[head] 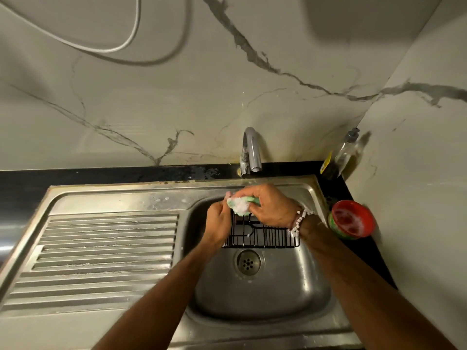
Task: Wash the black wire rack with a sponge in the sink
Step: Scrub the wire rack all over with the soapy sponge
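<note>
1. Left hand (219,221): fingers curled, apparently gripping the black wire rack (262,236) at its left end.
2. Right hand (271,204): fingers closed around the soapy sponge (241,205).
3. The rack sits just below both sets of fingers, over the sink (298,281).

left hand (218,223) and sponge (241,205) hide the rack's (267,236) far corner.

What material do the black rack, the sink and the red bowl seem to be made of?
Black rack: thin metal wire, probably coated, with a dark gloss.
Sink: stainless steel by its brushed grey shine and pressed ridges.
Red bowl: likely plastic, with a bright, smooth rim.
</note>
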